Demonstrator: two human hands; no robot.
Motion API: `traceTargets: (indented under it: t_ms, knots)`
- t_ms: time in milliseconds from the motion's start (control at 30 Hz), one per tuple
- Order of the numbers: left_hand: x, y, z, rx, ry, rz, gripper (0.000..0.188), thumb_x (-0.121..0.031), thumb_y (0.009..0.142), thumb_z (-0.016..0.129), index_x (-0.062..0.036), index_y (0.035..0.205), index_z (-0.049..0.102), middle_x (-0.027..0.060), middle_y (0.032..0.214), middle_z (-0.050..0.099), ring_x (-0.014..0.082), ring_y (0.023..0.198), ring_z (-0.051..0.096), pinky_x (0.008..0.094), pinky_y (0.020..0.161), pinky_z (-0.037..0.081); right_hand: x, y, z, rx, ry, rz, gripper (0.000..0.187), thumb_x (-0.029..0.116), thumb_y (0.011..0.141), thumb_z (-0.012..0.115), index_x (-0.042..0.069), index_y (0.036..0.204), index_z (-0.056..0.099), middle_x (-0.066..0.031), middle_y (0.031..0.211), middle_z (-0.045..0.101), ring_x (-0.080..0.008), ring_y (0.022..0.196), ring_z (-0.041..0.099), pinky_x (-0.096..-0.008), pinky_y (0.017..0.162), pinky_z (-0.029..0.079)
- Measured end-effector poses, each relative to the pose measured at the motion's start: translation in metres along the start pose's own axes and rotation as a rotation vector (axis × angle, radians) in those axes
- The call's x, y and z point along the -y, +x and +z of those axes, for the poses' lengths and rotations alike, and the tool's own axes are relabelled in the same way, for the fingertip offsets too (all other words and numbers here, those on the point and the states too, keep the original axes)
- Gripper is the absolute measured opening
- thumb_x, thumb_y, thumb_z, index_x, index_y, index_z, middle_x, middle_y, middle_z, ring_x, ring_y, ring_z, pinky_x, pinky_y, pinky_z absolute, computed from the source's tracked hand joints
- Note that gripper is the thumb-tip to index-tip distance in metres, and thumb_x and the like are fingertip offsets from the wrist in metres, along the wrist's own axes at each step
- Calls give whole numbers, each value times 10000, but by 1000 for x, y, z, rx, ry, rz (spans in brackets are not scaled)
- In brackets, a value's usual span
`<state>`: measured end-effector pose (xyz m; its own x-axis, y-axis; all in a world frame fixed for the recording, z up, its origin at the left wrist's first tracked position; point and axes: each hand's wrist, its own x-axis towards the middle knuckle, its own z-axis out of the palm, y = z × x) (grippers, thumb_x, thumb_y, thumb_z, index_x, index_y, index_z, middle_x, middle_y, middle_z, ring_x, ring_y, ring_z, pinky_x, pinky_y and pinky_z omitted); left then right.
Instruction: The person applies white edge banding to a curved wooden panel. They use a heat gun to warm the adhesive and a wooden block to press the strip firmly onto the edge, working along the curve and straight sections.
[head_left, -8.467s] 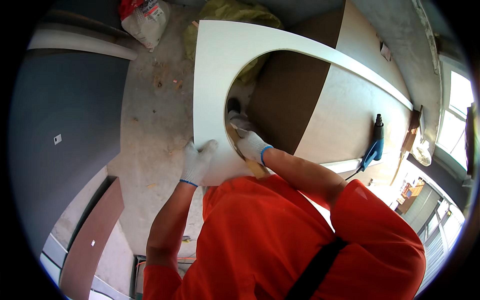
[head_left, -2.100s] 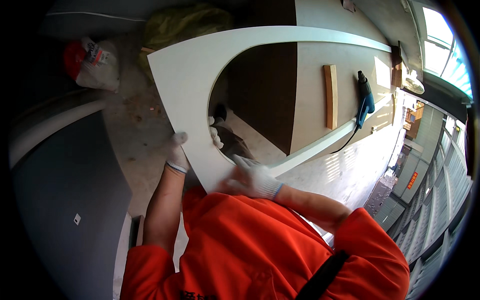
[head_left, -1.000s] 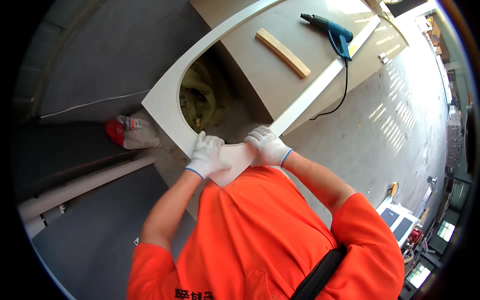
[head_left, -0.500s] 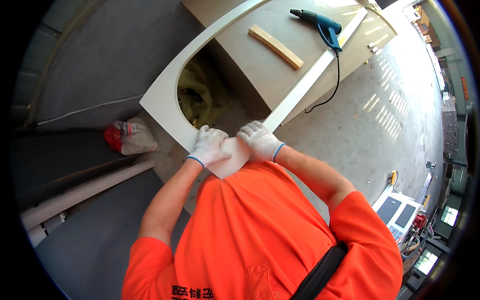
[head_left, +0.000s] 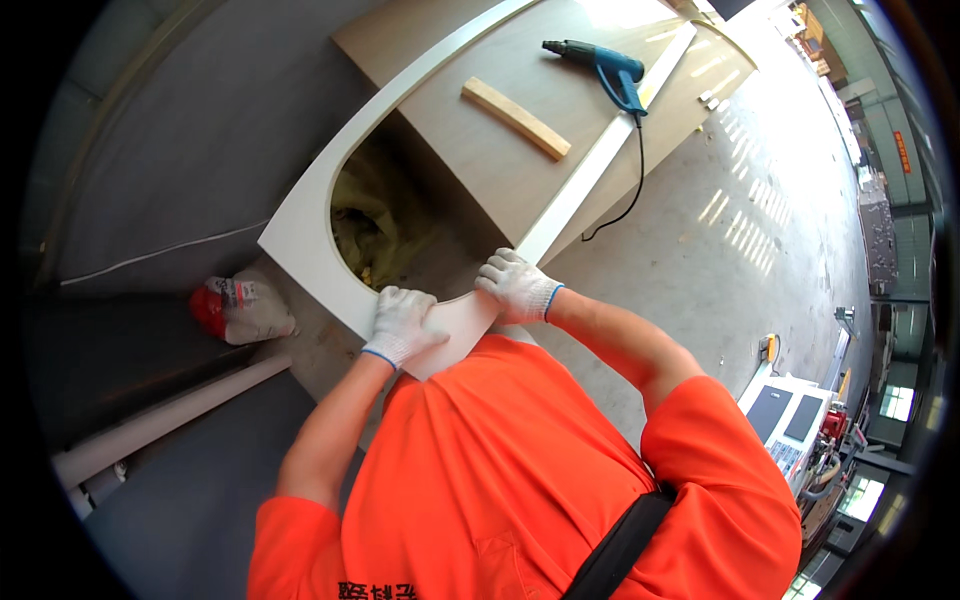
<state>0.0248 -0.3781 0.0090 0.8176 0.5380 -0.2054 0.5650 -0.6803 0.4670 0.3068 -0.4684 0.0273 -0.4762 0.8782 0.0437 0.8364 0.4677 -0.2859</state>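
A white panel [head_left: 298, 232] with a large rounded cutout lies across brown boards, its near end against my orange shirt. My left hand [head_left: 403, 325], in a white knitted glove with a blue cuff, is closed over the near edge beside the cutout. To its right, my gloved right hand [head_left: 518, 285] curls over the same near part, where the narrow straight white arm [head_left: 575, 190] of the panel begins. The undersides of both grips are hidden. Beyond my hands, a blue heat gun [head_left: 618, 72] lies by that straight arm, its black cord hanging down.
A short wooden strip [head_left: 516, 118] rests on the brown board [head_left: 450, 105]. Greenish sacking [head_left: 365, 215] shows through the cutout. A red and white bag [head_left: 243, 305] stands on the floor at left, near dark grey panels [head_left: 205, 490]. Concrete floor [head_left: 690, 270] extends to the right.
The whole scene has shifted left and slightly down in the view. Both hands keep their grip on the panel, with the near left part a little lower in the picture.
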Motion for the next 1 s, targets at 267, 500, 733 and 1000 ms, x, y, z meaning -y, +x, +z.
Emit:
traceTargets:
  t_ms: [267,500,733,1000]
  knots:
    - [-87,27,-2,111,201,-217,903,-639,622,921,-53,1244,629,148,1211,674,323,1213,622,456,1113,417,-9,6,9,82,-20,63,367,352,712,814,103,964,719,-89,1012,700,-299,1038,686,-433,1005,518]
    - [-92,33,28,-86,140,-212,679,-474,629,897,-75,1130,669,141,1124,693,334,1139,640,473,1076,433,-45,-21,9,-8,79,32,521,343,649,913,97,1063,715,-98,1101,706,-329,1124,682,-474,1077,529]
    - [-102,36,26,18,198,-321,831,-478,630,906,-31,1275,630,171,1218,666,354,1240,597,499,1178,380,-83,-45,-2,-272,229,-53,613,287,629,937,69,1156,711,-134,1244,685,-382,1305,613,-506,1183,477]
    - [-129,59,26,87,325,-467,735,-450,635,917,-40,1185,655,182,1158,674,366,1190,617,498,1133,422,-96,-43,13,-246,176,-46,474,254,673,882,94,1090,722,-113,1143,701,-355,1243,642,-490,1188,467]
